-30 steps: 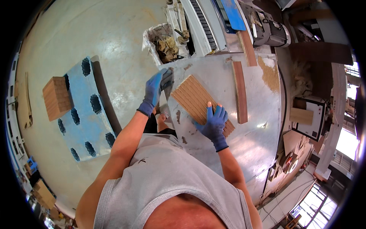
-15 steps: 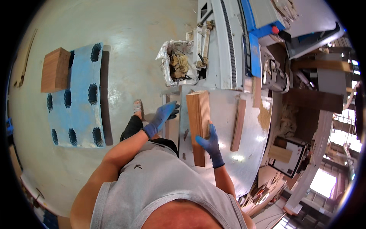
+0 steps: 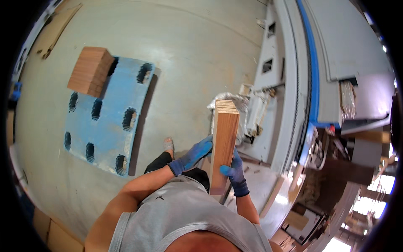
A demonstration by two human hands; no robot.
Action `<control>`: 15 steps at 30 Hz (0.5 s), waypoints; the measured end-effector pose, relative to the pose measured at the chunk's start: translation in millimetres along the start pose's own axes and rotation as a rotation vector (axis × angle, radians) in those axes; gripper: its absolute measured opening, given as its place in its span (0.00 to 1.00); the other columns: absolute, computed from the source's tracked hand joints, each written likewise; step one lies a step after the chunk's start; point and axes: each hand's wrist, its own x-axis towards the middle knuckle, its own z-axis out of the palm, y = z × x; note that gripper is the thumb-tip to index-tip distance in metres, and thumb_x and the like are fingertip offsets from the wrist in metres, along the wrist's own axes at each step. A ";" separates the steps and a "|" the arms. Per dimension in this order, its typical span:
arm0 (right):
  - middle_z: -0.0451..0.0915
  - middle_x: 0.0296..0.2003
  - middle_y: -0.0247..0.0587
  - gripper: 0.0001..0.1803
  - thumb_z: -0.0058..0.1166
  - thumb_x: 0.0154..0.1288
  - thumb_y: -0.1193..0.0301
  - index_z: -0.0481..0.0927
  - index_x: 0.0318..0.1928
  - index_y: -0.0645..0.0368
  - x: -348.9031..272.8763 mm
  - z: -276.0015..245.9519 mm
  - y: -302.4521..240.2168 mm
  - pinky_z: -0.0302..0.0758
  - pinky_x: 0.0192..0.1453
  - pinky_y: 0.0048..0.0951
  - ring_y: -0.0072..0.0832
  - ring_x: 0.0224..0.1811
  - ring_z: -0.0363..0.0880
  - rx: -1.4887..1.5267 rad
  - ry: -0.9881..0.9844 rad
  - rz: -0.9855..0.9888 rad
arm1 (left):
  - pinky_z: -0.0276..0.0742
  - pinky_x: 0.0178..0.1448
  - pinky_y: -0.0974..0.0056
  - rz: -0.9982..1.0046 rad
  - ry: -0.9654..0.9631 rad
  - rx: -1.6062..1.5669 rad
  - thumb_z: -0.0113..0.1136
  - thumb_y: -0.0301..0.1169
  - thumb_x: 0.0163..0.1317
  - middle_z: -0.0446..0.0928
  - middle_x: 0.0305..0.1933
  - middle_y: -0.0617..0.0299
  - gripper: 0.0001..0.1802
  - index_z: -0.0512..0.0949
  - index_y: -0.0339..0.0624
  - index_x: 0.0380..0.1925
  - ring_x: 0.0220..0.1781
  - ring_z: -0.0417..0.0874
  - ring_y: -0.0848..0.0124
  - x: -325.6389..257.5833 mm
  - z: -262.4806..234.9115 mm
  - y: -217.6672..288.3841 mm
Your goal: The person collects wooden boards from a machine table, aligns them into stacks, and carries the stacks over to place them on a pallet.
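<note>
I hold a stack of brown wooden boards [image 3: 223, 143] on edge in front of my chest, its long side running away from me. My left hand [image 3: 197, 152], in a blue glove, presses against the stack's left face. My right hand [image 3: 233, 170], also gloved in blue, grips its right face near the lower end. The stack is lifted off the grey metal table [image 3: 268, 193] to my right.
A blue plastic pallet [image 3: 109, 122] lies on the concrete floor to my left, with a pile of brown boards [image 3: 90, 70] on its far corner. A long grey and blue machine [image 3: 323, 63] runs along the right. A plastic-lined scrap bin [image 3: 243, 105] stands behind the held stack.
The boards were lying flat on the table under both hands; they are now lifted on edge between my hands, and my view has swung left toward the pallet.
</note>
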 end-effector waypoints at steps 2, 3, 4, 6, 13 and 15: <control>0.71 0.67 0.45 0.59 0.72 0.50 0.54 0.57 0.77 0.67 47.9 17.0 -7.4 0.64 0.75 0.36 0.32 0.70 0.69 -0.021 -0.018 -0.003 | 0.69 0.73 0.65 0.056 0.132 0.042 0.49 0.41 0.78 0.70 0.71 0.57 0.32 0.59 0.38 0.76 0.71 0.72 0.71 -5.1 -15.9 35.4; 0.74 0.64 0.45 0.55 0.68 0.53 0.53 0.60 0.76 0.68 71.8 23.8 -7.4 0.70 0.70 0.35 0.32 0.66 0.73 -0.064 -0.036 -0.032 | 0.66 0.76 0.61 0.084 0.223 0.069 0.47 0.42 0.79 0.66 0.75 0.53 0.31 0.61 0.34 0.74 0.74 0.70 0.65 -7.3 -25.0 51.1; 0.74 0.64 0.45 0.55 0.68 0.53 0.53 0.60 0.76 0.68 97.0 31.5 -6.1 0.70 0.70 0.35 0.32 0.66 0.73 -0.068 -0.076 -0.029 | 0.66 0.76 0.61 0.113 0.251 0.064 0.47 0.42 0.79 0.66 0.75 0.53 0.31 0.61 0.34 0.74 0.74 0.70 0.65 -7.5 -35.9 68.0; 0.76 0.62 0.45 0.51 0.66 0.55 0.53 0.62 0.73 0.69 146.8 50.8 -5.7 0.73 0.67 0.34 0.33 0.62 0.76 0.026 -0.131 0.061 | 0.66 0.75 0.62 0.196 0.473 0.372 0.49 0.42 0.78 0.63 0.77 0.52 0.34 0.57 0.33 0.76 0.75 0.68 0.65 -9.9 -59.2 98.0; 0.78 0.58 0.43 0.39 0.59 0.65 0.58 0.65 0.70 0.68 338.0 128.0 -10.6 0.77 0.61 0.31 0.29 0.57 0.79 0.136 -0.343 0.281 | 0.63 0.76 0.61 0.338 0.807 0.347 0.57 0.48 0.73 0.68 0.73 0.40 0.41 0.60 0.28 0.73 0.76 0.68 0.58 5.0 -151.1 211.4; 0.78 0.58 0.43 0.38 0.58 0.66 0.61 0.65 0.71 0.67 399.5 150.6 -7.7 0.77 0.61 0.31 0.29 0.57 0.79 0.127 -0.395 0.330 | 0.63 0.76 0.61 0.365 0.840 0.329 0.58 0.50 0.73 0.66 0.74 0.41 0.43 0.58 0.28 0.74 0.77 0.67 0.58 13.0 -184.0 243.5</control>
